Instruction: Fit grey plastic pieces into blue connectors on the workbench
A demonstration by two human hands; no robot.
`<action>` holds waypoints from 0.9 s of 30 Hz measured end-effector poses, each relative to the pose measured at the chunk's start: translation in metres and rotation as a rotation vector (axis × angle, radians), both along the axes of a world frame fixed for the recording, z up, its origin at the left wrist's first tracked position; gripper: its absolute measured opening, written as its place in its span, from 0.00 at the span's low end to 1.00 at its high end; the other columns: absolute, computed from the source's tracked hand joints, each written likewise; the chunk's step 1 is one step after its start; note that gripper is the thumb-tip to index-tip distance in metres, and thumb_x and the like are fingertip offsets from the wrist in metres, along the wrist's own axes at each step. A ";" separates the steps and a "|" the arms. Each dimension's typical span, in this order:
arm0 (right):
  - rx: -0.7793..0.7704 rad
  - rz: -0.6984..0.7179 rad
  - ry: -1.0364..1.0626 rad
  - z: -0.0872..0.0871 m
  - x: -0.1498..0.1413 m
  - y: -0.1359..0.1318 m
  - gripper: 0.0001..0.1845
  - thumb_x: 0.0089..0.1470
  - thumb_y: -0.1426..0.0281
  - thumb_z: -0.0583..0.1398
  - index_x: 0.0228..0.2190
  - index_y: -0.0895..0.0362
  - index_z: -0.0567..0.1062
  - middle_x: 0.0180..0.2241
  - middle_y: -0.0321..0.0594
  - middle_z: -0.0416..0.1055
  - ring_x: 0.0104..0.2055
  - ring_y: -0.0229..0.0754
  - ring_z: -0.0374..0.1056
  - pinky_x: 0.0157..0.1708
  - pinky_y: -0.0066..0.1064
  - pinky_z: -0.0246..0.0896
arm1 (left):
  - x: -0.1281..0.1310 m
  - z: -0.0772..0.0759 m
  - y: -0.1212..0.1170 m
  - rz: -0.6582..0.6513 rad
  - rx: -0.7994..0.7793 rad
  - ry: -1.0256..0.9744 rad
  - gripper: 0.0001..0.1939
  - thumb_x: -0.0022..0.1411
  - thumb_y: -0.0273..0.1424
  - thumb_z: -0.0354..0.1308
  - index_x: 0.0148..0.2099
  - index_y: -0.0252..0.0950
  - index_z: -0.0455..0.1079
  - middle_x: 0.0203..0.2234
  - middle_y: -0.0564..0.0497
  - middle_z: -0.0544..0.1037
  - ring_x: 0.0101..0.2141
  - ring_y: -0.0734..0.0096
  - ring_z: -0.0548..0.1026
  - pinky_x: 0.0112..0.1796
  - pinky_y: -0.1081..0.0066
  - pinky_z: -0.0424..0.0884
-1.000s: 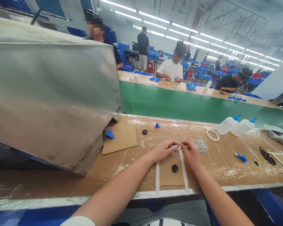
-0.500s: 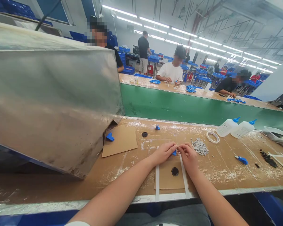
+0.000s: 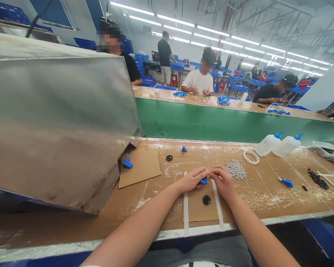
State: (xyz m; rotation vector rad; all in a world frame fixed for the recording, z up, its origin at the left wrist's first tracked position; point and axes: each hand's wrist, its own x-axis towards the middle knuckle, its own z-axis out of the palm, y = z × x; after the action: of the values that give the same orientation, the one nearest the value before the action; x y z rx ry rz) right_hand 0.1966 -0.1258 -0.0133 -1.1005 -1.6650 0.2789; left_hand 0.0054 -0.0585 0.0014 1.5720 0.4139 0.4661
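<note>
My left hand (image 3: pixel 196 178) is closed around a small blue plastic part (image 3: pixel 203 180), which shows only in part below the fingers. Against it, the fingertips of my right hand (image 3: pixel 221 179) are pinched together; whatever they hold is too small to make out. Both hands meet above a cardboard sheet (image 3: pixel 196 213) edged with white tape strips. On that sheet lies a round black dish (image 3: pixel 206 200) with a shiny dark surface. Just right of my right hand is a pile of small grey pieces (image 3: pixel 236 169).
A tape roll (image 3: pixel 251 157) and two white bottles (image 3: pixel 268 144) stand at the back right. A blue part with a pale tip (image 3: pixel 286 182) and black pieces (image 3: pixel 317 180) lie further right. A large metal housing (image 3: pixel 61 126) blocks the left. Co-workers sit beyond the green conveyor belt (image 3: pixel 183 116).
The blue part has tilted slightly and shows more below my left fingers. Both hands stay together in nearly the same spot. The camera view has shifted a little.
</note>
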 end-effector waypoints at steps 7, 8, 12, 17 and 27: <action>-0.096 -0.083 0.088 0.002 -0.012 -0.001 0.08 0.67 0.66 0.62 0.35 0.54 0.78 0.34 0.38 0.71 0.34 0.41 0.70 0.32 0.30 0.68 | 0.003 0.001 0.000 0.291 0.448 0.057 0.17 0.75 0.42 0.46 0.42 0.37 0.70 0.35 0.51 0.74 0.38 0.67 0.71 0.44 0.68 0.65; -0.094 -0.101 0.077 0.001 -0.014 -0.002 0.08 0.68 0.66 0.61 0.36 0.54 0.79 0.34 0.39 0.72 0.35 0.41 0.71 0.33 0.31 0.68 | 0.003 0.001 -0.001 0.317 0.489 0.070 0.16 0.75 0.41 0.46 0.42 0.37 0.70 0.35 0.50 0.75 0.39 0.66 0.72 0.44 0.67 0.65; -0.047 -0.161 0.023 0.001 -0.021 -0.005 0.08 0.69 0.68 0.59 0.39 0.54 0.79 0.37 0.41 0.72 0.38 0.42 0.72 0.34 0.31 0.71 | 0.004 0.001 -0.004 0.376 0.546 0.105 0.17 0.76 0.40 0.44 0.42 0.37 0.70 0.36 0.49 0.76 0.38 0.65 0.73 0.43 0.67 0.66; 0.002 -0.205 -0.029 0.000 -0.021 -0.004 0.08 0.69 0.69 0.59 0.41 0.53 0.80 0.38 0.42 0.73 0.38 0.42 0.72 0.34 0.32 0.73 | 0.008 0.001 -0.007 0.387 0.492 0.088 0.17 0.76 0.40 0.45 0.41 0.37 0.70 0.33 0.51 0.76 0.37 0.66 0.73 0.41 0.68 0.67; -0.047 -0.123 0.095 0.001 -0.016 -0.004 0.08 0.68 0.68 0.61 0.42 0.52 0.82 0.38 0.41 0.73 0.37 0.41 0.74 0.33 0.31 0.73 | 0.006 0.000 -0.007 0.387 0.544 0.046 0.15 0.75 0.38 0.47 0.40 0.37 0.71 0.34 0.50 0.76 0.37 0.67 0.73 0.41 0.69 0.66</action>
State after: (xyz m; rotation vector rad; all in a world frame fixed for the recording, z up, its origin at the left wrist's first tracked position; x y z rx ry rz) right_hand 0.1806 -0.1302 -0.0127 -1.2010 -1.5074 0.2878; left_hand 0.0119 -0.0659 0.0012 2.0362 0.6713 0.8965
